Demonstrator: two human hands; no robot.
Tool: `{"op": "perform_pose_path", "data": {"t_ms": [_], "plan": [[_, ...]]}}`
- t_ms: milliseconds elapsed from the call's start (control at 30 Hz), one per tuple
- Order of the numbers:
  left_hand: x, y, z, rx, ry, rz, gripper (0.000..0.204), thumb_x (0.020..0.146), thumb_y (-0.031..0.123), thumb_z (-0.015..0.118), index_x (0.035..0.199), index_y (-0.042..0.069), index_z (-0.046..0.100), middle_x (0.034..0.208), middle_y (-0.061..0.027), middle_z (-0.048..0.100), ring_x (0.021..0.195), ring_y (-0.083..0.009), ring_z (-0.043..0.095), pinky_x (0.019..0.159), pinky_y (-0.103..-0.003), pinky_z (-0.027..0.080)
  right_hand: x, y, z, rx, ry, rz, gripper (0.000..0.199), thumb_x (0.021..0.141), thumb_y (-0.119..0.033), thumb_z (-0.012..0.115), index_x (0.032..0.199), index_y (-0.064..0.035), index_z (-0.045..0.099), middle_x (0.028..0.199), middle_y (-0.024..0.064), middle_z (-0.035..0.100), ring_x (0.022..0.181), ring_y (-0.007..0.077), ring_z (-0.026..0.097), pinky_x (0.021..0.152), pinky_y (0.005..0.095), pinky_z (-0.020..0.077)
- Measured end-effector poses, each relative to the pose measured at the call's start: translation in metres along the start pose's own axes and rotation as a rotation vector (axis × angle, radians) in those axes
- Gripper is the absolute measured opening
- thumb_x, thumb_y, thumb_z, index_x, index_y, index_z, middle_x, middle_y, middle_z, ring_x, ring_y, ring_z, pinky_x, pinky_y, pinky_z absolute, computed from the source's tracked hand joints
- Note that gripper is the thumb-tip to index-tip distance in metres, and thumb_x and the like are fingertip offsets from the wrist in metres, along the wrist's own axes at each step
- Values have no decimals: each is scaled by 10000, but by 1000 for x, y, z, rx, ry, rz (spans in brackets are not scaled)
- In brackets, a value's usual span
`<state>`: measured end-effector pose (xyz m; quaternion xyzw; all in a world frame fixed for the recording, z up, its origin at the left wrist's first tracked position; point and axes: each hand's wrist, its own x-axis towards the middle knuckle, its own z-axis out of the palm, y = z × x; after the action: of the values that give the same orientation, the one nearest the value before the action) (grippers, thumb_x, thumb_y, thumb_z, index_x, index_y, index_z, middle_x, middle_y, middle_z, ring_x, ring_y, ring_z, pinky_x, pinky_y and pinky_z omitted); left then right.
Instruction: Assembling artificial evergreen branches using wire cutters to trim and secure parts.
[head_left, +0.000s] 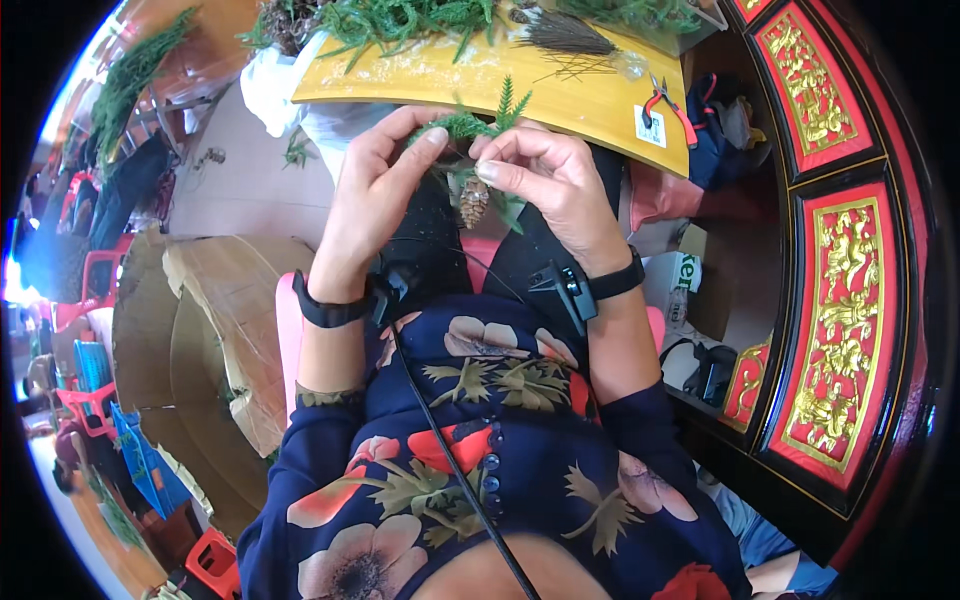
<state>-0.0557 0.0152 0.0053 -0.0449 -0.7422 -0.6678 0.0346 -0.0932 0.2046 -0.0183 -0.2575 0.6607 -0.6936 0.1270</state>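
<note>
While the left hand (375,185) pinches a green sprig (508,105) between thumb and fingers, with no visible gap at the pinch, the right hand (560,185) has thumb and index fingertips brought together beside it. What lies between the right fingertips is too small to tell. A brown pine cone (474,203) hangs tip down just below the sprig, between the 2 hands and above the lap. Each wrist carries 1 black strap.

Both hands work at the near edge of a yellow table (420,80), the sprig's tip overlapping that edge in view. Open room lies between the 2 forearms, over the dark trousers (430,225). On the table, a green foliage pile (410,22) and a bundle of thin dark stems (565,35) line the far side; red-handled pliers (668,105) lie near the right edge, well apart from the fingers.

Outward, a torn cardboard box (215,330) stands left of the pink chair (290,330). To the right, red and gold carved panels (835,330) border the workspace, apart from the right forearm.
</note>
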Motion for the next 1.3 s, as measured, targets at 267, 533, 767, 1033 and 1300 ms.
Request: {"op": "perform_pose_path", "data": {"t_ms": [267, 533, 767, 1033, 1300], "plan": [[-3, -12, -3, -194, 7, -52, 195, 894, 171, 617, 1027, 29, 631, 873, -3, 638, 801, -63, 572, 680, -199, 430, -1, 2, 4, -47, 36, 28, 114, 851, -90, 628, 831, 19, 654, 949, 36, 607, 843, 92, 551, 753, 216, 414], [-5, -13, 3, -295, 97, -59, 180, 887, 153, 619, 1007, 20, 630, 862, -8, 632, 815, -71, 578, 707, -209, 437, -6, -6, 15, -528, 315, -212, 143, 781, -127, 650, 811, 13, 641, 920, 73, 644, 816, 144, 575, 706, 260, 420], [-9, -11, 16, -298, 103, -23, 168, 889, 144, 611, 989, 12, 632, 864, -7, 634, 804, -69, 571, 702, -211, 435, -7, -8, 17, -583, 418, -197, 150, 758, -138, 646, 783, 9, 624, 936, 109, 645, 860, 228, 597, 720, 300, 432], [-7, -9, 24, -393, 117, -129, 186, 896, 150, 593, 996, 10, 662, 848, 2, 637, 739, -43, 532, 678, -192, 418, -5, -7, 26, -651, 496, -335, 119, 735, -93, 669, 758, 6, 608, 874, 125, 607, 849, 279, 583, 748, 348, 450], [-14, -12, 19, -518, 113, -198, 180, 870, 145, 622, 982, 18, 685, 757, 33, 603, 645, -30, 475, 594, -178, 365, -10, -11, 49, -776, 647, -414, 101, 707, -56, 684, 764, -18, 611, 908, 145, 592, 896, 321, 564, 774, 376, 450]]}}
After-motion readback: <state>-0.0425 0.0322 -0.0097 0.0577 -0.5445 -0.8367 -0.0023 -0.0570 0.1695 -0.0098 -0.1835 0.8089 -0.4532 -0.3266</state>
